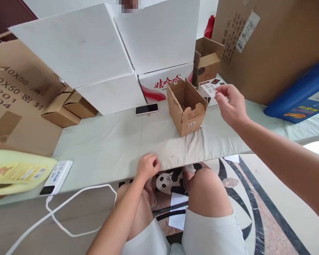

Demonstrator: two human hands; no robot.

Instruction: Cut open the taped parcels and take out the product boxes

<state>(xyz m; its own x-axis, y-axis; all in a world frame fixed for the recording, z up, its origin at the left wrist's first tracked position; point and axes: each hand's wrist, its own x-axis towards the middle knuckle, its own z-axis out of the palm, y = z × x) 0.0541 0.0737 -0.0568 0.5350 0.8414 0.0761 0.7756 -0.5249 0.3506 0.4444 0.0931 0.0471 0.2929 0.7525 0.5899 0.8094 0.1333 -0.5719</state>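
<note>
My right hand (231,104) is raised over the right side of the table. Its thumb and fingers are bent, with a small gap between the tips, close to a white printed box (208,89); contact with the box is unclear. My left hand (149,165) rests loosely curled at the table's front edge, and nothing shows in it. Between the hands stands an open brown cardboard box (186,109) with its front flap cut low. Its visible inside wall is bare, but the bottom is hidden. A phone (147,109) lies flat to the left of this box.
White cartons (159,39) are stacked along the back. Another open brown box (208,60) stands behind the white printed one. A blue bottle (300,95) lies at the right. At the left are a yellow bottle (21,171), a white power bank (57,177) with a cable, and small brown boxes (61,111).
</note>
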